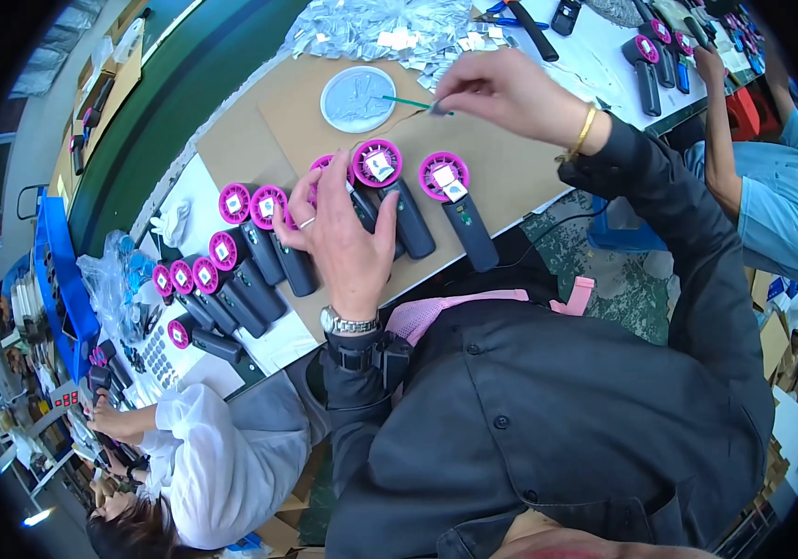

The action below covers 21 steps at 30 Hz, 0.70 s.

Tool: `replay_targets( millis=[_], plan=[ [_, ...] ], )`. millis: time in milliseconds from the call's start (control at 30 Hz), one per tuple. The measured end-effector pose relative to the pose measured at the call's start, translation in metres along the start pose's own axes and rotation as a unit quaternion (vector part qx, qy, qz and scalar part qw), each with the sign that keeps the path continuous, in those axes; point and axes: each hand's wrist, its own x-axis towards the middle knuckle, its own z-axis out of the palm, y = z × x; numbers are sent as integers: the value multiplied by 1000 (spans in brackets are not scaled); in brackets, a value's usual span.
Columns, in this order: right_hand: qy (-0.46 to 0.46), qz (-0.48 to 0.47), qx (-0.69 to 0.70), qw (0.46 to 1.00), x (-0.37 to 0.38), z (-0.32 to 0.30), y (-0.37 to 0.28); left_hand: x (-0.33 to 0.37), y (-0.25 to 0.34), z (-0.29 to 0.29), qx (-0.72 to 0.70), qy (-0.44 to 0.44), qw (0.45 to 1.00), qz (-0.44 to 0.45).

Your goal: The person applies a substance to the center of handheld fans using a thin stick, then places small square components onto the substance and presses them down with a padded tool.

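My left hand [347, 252] is palm down over a handheld fan [324, 164] with a pink round head and dark handle. Its fingers are spread and hide most of that fan; whether they press on it I cannot tell. My right hand [511, 98] pinches a small dark grey piece [436, 109] at its fingertips. Beside that piece a thin green stick [403, 101] reaches onto a white round dish [326, 104] of pale grey-blue stuff. Close to my left hand are another fan [413, 224] and, farther right, one more [471, 233], with white squares on their heads.
Several more fans [240, 293] lie in rows to the left, near a sheet of grey discs [158, 359]. Brown cardboard [296, 102] covers the table. Bagged silvery pieces [361, 33] and pliers [531, 28] lie at the back. Co-workers sit left [231, 447] and right [771, 196].
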Motion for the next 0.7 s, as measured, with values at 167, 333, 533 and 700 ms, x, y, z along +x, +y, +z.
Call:
replay_targets(
  millis=[167, 333, 533, 700],
  plan=[
    [-136, -49, -29, 989, 42, 41, -33, 10, 1, 5, -3, -30, 1000, 7],
    [-159, -39, -84, 983, 53, 63, -30, 12, -1, 11, -16, -16, 1000, 19],
    [-184, -23, -85, 979, 56, 73, -28, 13, -1, 7, -2, -12, 1000, 18],
    [-212, 4, -69, 975, 58, 72, -29, 14, -3, 8, 4, -16, 1000, 18]
  ],
)
